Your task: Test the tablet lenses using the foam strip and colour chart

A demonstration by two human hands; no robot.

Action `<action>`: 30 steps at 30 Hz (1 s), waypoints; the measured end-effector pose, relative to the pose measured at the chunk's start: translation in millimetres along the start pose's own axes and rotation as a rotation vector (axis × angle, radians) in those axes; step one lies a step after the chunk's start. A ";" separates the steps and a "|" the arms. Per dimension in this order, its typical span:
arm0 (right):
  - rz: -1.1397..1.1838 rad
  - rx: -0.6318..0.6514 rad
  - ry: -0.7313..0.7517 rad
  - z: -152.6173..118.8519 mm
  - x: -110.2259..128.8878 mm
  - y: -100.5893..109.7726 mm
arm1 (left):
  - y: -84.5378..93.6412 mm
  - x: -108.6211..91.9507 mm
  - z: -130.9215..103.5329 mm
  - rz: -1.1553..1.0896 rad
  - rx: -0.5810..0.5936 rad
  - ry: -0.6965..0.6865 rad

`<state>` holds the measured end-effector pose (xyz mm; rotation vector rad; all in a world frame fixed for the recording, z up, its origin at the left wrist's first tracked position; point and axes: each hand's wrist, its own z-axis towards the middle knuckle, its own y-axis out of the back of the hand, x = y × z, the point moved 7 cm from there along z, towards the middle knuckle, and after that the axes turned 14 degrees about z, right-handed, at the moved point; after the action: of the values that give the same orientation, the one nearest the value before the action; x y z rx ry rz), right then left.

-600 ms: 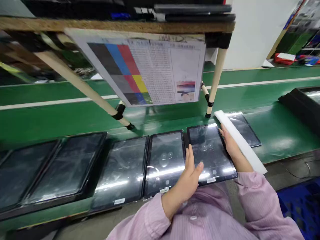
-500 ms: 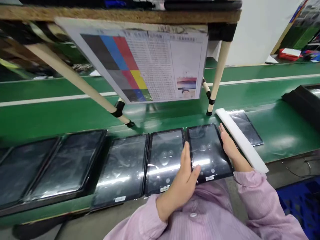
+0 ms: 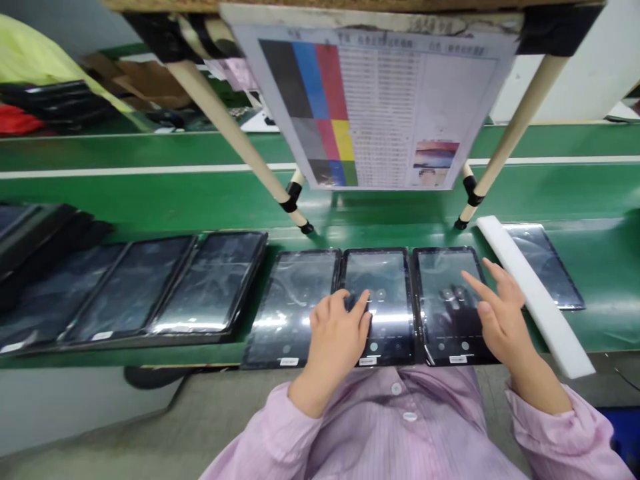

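Holding nothing, the half-curled left hand (image 3: pixel 336 333) and partly open right hand (image 3: pixel 505 327) are over neighbouring tablets (image 3: pixel 443 317), touch unclear.

No words or numbers are reading clearly. Beyond the left fingers (image 3: pixel 359 309) and right fingers (image 3: pixel 478 285), a printed sheet (image 3: pixel 385 107) is hanging, carrying headings over columns of small type, all too blurred to read. Directly below the left fingers, a white label (image 3: pixel 367 361) is sitting on the middle tablet (image 3: pixel 383 267); down-left of them, a second label (image 3: pixel 289 362) is marking the left tablet (image 3: pixel 290 293). Down-left of the right fingers, a third label (image 3: pixel 458 359) is lying on the right tablet (image 3: pixel 435 307). Their print is appearing too small.
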<state>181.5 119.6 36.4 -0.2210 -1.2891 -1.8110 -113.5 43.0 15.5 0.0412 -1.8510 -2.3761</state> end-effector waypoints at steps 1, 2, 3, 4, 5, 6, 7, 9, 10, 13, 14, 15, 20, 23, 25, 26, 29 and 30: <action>0.024 -0.015 0.000 -0.8 1.4 0.7 | -1.9 1.5 -0.9 0.001 0.030 0.001; 0.036 -0.011 0.002 -1.8 3.3 -0.6 | -2.0 6.5 -2.3 -0.002 0.039 0.011; 0.040 0.005 0.005 -3.0 5.6 -3.6 | -0.3 15.7 -4.3 -0.004 0.030 0.037; 0.038 0.027 0.009 -4.2 8.3 -8.1 | 2.4 29.2 -6.7 0.002 0.008 0.082; 0.035 0.050 0.015 -5.2 11.3 -13.6 | 5.1 46.3 -9.6 0.019 -0.016 0.148; 0.030 0.074 0.022 -5.8 14.9 -20.1 | 7.0 65.5 -13.0 0.044 -0.031 0.227; 0.025 0.097 0.029 -5.9 19.1 -27.2 | 7.2 84.9 -16.5 0.071 -0.028 0.307; 0.009 0.146 0.050 -4.1 29.6 -43.0 | 1.5 115.9 -22.1 0.109 0.041 0.408; -0.007 0.175 0.061 -2.5 35.7 -51.3 | -3.2 125.6 -23.9 0.115 0.091 0.418; -0.085 0.254 0.085 2.8 54.2 -73.7 | -10.6 136.1 -28.2 0.111 0.152 0.383; -0.109 0.268 0.089 4.3 59.6 -79.3 | -9.1 136.2 -30.2 0.105 0.128 0.376; -0.127 0.272 0.092 5.4 64.4 -83.7 | -6.3 135.7 -32.8 0.099 0.091 0.372; -0.145 0.233 0.094 5.3 77.1 -96.8 | 3.0 123.2 -45.4 0.044 -0.020 0.268; -0.160 0.245 0.073 3.4 76.2 -101.2 | 2.9 116.1 -48.1 0.016 -0.021 0.214; -0.153 0.231 0.084 2.5 76.5 -97.7 | 3.0 112.8 -47.5 0.004 -0.018 0.205; -0.139 0.209 0.096 2.1 76.9 -93.1 | 3.1 111.2 -46.6 -0.001 -0.020 0.204; -0.085 0.125 0.090 -0.2 71.8 -72.4 | 1.6 103.9 -41.9 -0.017 -0.025 0.193; -0.075 0.102 0.066 -1.6 66.9 -64.3 | -0.1 100.8 -40.0 -0.021 -0.021 0.189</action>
<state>94.9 86.7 31.2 -0.0569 -1.3543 -1.7939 -209.4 -7.4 11.4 0.2741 -1.7477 -2.3142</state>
